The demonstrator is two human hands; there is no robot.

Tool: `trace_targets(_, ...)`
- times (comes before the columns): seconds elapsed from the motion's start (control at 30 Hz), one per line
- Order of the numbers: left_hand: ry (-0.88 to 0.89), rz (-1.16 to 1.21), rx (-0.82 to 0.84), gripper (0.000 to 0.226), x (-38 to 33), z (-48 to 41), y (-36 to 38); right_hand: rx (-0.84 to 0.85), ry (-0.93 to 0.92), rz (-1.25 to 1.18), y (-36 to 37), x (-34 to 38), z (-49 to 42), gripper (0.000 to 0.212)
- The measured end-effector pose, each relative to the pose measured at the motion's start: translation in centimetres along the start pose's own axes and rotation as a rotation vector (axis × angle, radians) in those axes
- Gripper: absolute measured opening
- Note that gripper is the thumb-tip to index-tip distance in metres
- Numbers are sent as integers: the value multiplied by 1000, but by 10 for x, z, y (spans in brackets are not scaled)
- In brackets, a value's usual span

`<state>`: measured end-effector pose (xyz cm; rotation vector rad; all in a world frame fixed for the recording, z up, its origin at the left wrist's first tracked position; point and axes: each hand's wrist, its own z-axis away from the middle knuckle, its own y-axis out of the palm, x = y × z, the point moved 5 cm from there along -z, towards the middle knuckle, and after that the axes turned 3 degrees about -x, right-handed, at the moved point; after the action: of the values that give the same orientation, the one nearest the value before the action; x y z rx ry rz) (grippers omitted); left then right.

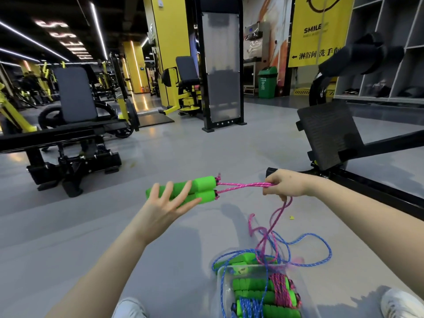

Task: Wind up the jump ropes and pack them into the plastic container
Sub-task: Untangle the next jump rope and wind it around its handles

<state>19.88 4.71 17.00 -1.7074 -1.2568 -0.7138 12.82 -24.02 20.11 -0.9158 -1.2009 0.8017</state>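
Handles (204, 183) of green foam, two of them side by side, lie near the head view's centre against the straight, spread fingers of the left hand (167, 205), its thumb stretched beneath. From their black end caps the pink jump rope (243, 185) runs taut toward 3 o'clock into the right hand (284, 185), whose curled fingers pinch the doubled cord. Its slack drops toward 5 o'clock. There the clear plastic container (221, 278) sits on the grey floor (183, 260), holding wound ropes with green handles. A loose blue rope (330, 252) loops over its rim.
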Motion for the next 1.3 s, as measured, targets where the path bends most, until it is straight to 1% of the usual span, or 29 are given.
trace_targets(0.1,-103,-34,99,69,16,21,10,-53,40,142,-3,3,-8,15)
trace_targets(0.2,-306,-54,203,63,41,42,19,-151,95,286,-3,0,-10,17)
trace_targets(0.27,-398,-55,289,65,50,52,22,-195,194,409,-4,-14,-5,19)
trace_targets(0.33,-432,-52,330,67,54,60,22,-196,278,513,-6,-31,-4,24)
trace_targets(0.37,-435,-48,345,68,54,62,22,-201,311,485,-8,-36,-4,26)
trace_targets(0.4,-442,-44,353,68,54,63,23,-231,311,380,-15,-36,-4,26)
trace_targets(0.43,-457,-40,346,67,53,63,24,-317,267,186,-26,-28,-5,25)
trace_targets(0.47,-475,-31,333,66,52,61,26,-443,194,-25,-41,-15,-5,25)
trace_targets(0.5,-494,-17,317,65,51,57,27,-607,95,-199,-60,2,-3,25)
trace_targets(0.53,-507,-7,305,66,50,53,27,-787,-30,-310,-81,23,2,24)
trace_targets(0.57,-515,-3,308,66,50,49,28,-947,-165,-348,-100,45,11,24)
trace_targets(0.6,-523,-10,323,67,51,46,28,-1058,-281,-337,-115,66,19,24)
trace_targets(0.63,-538,-15,345,67,52,44,27,-1112,-355,-290,-126,80,24,24)
trace_targets(0.67,-550,-16,375,67,54,44,27,-1110,-384,-221,-134,91,25,25)
trace_targets(0.73,-556,-23,454,68,57,49,29,-1085,-372,-51,-142,93,22,24)
trace_targets(0.8,-594,-63,527,67,63,62,31,-1105,-285,168,-145,82,25,21)
trace_targets(0.83,-627,-72,537,65,67,68,31,-1068,-189,288,-143,71,24,19)
trace_targets(0.87,-670,-74,540,65,72,74,30,-999,-69,380,-138,57,23,16)
trace_targets(0.9,-704,-71,588,64,76,81,30,-915,59,416,-131,39,22,14)
trace_targets(0.97,-774,-64,726,61,79,95,30,-717,326,336,-113,-5,25,13)
trace_targets(1.0,-807,-59,773,61,78,101,29,-573,455,279,-100,-25,29,14)
trace_targets(1.03,-843,-50,785,62,79,102,27,-424,549,224,-87,-40,33,17)
trace_targets(1.07,-878,-33,765,63,81,99,24,-318,574,162,-78,-50,32,23)
trace_targets(1.1,-900,-5,734,65,83,94,22,-293,536,79,-73,-50,30,28)
trace_targets(1.13,-917,36,682,67,83,85,20,-349,433,-47,-73,-43,23,31)
trace_targets(1.2,-828,78,537,68,75,59,18,-544,200,-413,-83,-16,15,38)
trace_targets(1.23,-765,84,456,68,70,44,15,-594,110,-542,-89,0,13,40)
trace_targets(1.27,-712,96,430,71,64,28,12,-570,44,-590,-92,19,11,41)
trace_targets(1.3,-677,117,419,77,58,14,10,-511,10,-541,-92,35,9,42)
